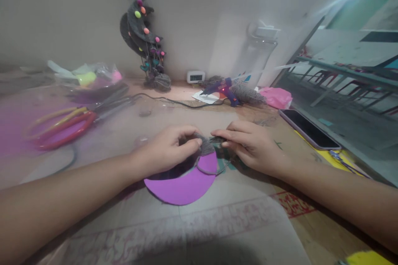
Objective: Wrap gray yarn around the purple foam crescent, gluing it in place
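Note:
A purple foam crescent lies on the table in front of me. At its upper tip sits a grey fuzzy yarn piece. My left hand is closed, pinching the grey yarn between thumb and fingers. From the right, my right hand rests beside it with fingers pressed together on the same yarn and the crescent's tip. A thin grey cord loop trails along the foam's edge.
A blue glue gun with its black cable lies at the back. Red-and-yellow scissors are at the left, a phone at the right. A dark crescent ornament with coloured balls stands by the wall. A plastic bag holds bright bits.

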Tool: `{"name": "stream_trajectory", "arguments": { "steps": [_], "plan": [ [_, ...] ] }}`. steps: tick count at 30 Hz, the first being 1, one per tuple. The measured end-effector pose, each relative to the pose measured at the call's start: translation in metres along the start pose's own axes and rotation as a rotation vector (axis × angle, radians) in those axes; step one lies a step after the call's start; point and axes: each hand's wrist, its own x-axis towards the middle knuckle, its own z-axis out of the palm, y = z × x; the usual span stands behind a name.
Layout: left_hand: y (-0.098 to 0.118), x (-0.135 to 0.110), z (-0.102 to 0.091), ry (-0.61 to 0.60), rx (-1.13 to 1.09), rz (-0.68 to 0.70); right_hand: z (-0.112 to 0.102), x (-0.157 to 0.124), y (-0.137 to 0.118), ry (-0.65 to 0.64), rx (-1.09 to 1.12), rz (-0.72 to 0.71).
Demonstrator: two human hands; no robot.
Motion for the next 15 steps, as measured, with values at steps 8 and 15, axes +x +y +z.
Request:
{"name": "stream_trajectory", "arguments": {
  "steps": [8,15],
  "plan": [
    [0.0027,-0.0011,-0.0002,-0.001,0.01,0.006,0.0001,0.0012,0.0003,-0.024,0.057,0.003],
    [0.001,-0.001,-0.0005,0.0,0.014,0.01,0.0017,-0.0001,0.0019,-0.011,0.064,0.001]
  ]
}}
